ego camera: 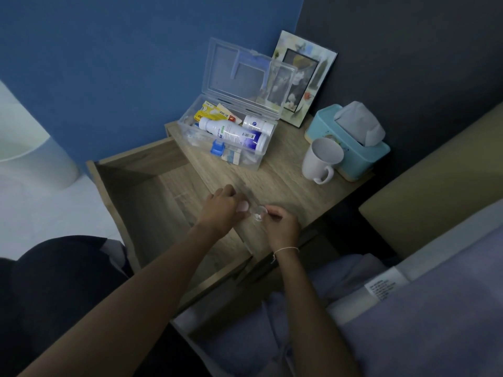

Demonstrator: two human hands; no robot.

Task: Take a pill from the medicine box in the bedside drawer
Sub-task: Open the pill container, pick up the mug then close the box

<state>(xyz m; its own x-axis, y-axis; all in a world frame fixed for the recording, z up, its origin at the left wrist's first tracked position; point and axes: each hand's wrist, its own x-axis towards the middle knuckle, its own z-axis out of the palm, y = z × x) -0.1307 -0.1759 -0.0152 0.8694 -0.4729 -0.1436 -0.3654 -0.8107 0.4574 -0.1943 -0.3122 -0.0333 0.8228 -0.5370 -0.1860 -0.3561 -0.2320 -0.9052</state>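
Standing pulled out at centre left of the frame, the bedside drawer point(152, 202), wooden and open-topped, its inside dim. Just right of it, at frame centre, the left hand point(221, 206), fingers curled in, thumb and forefinger pinched on one end of a small clear blister strip point(257, 213). Blurred and tiny, that strip; cannot tell whether a pill sits in it. Above, in the upper middle, the medicine box point(246, 159), clear plastic, resting on the wooden counter point(285, 180) near its left edge, lid point(242, 74) tipped up and back toward the blue wall. Inside the box, a large white bottle point(234, 133) lying on its side across the middle, a smaller white bottle point(258, 125) behind it, yellow cartons point(209, 112) at the far left corner, a blue-capped item point(217, 149) at the near side. Right of the strip, the right hand point(280, 225), likewise closed in a fingertip pinch on the strip's other end, a thin pale string bracelet point(285, 250) at its wrist. Farther right on the counter, a picture frame point(304, 77) leaning on the dark wall, a white mug point(321, 160) touching a teal tissue box point(351, 142) with a tissue poking out. At lower right, a bed point(435, 322) with bluish bedding.
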